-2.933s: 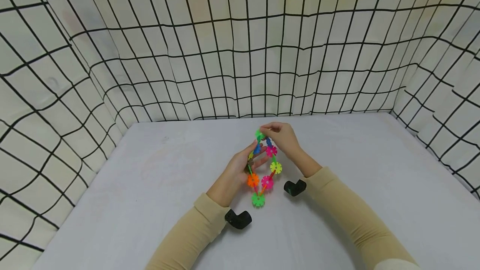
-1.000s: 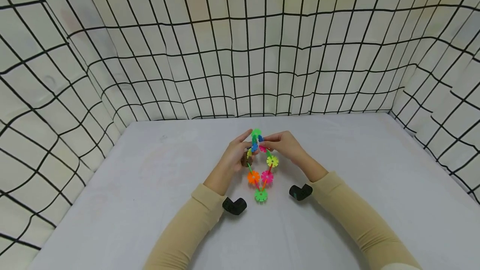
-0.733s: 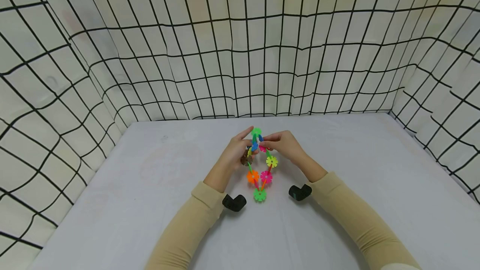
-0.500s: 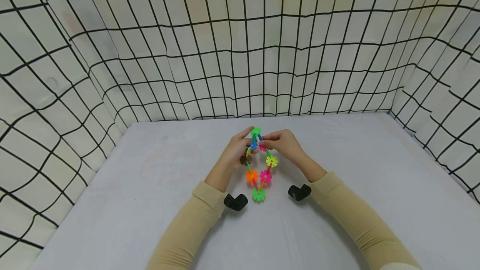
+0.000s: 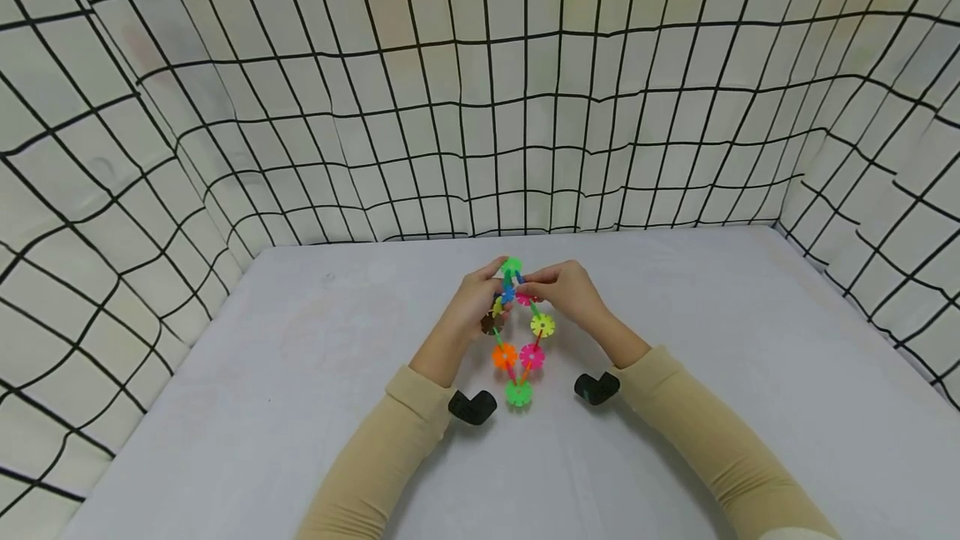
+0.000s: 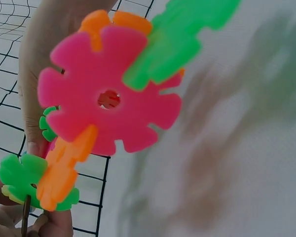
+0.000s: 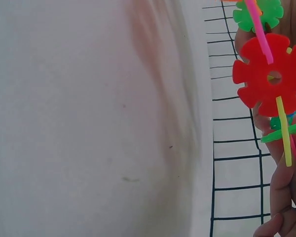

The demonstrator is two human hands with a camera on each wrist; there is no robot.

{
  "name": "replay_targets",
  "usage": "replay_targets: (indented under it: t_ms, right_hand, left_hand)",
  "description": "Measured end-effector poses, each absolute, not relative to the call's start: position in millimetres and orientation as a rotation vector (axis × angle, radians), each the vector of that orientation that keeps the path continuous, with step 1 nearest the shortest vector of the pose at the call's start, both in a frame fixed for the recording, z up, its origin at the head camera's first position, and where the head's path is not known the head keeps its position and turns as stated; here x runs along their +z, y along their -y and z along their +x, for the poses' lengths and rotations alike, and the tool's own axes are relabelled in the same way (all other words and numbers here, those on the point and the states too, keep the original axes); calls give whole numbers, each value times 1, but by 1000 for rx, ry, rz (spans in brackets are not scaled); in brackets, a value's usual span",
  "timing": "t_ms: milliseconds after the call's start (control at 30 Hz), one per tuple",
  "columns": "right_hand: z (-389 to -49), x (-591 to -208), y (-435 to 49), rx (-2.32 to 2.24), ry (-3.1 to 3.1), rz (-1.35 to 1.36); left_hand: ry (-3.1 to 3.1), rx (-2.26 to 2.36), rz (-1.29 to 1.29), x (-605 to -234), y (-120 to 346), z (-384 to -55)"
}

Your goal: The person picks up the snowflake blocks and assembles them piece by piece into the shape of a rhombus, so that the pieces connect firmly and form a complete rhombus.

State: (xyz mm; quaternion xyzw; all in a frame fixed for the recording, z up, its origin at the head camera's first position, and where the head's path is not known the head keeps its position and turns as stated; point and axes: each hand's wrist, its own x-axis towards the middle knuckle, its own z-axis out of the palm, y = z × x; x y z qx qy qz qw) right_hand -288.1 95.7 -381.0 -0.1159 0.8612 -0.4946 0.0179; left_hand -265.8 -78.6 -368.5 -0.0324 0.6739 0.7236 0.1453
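A loop of interlocking plastic snowflake discs hangs between my hands in the head view. At its bottom is a green disc, with an orange disc and a pink disc just above. A yellow disc sits on the right side and a bright green disc at the top. My left hand holds the upper left side, beside a blue disc and a brown disc. My right hand pinches the upper right side, its fingertips partly hiding another pink disc.
A white-covered table lies under the hands. Black-gridded white fabric walls rise behind it and at both sides. Black wrist mounts stick out inward from the tan sleeves.
Since the earliest frame, my right hand has gone from the top green disc to the upper right side. My left fingers, spread behind the loop before, have drawn in. Recently, almost no motion.
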Motion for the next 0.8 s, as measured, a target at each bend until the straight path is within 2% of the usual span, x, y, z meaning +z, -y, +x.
replay_targets:
  t_ms: [800]
  right_hand:
    - [-289, -379, -106, -1417, -2641, -448]
  left_hand:
    - [-1840, 2099, -107, -379, 79, -267]
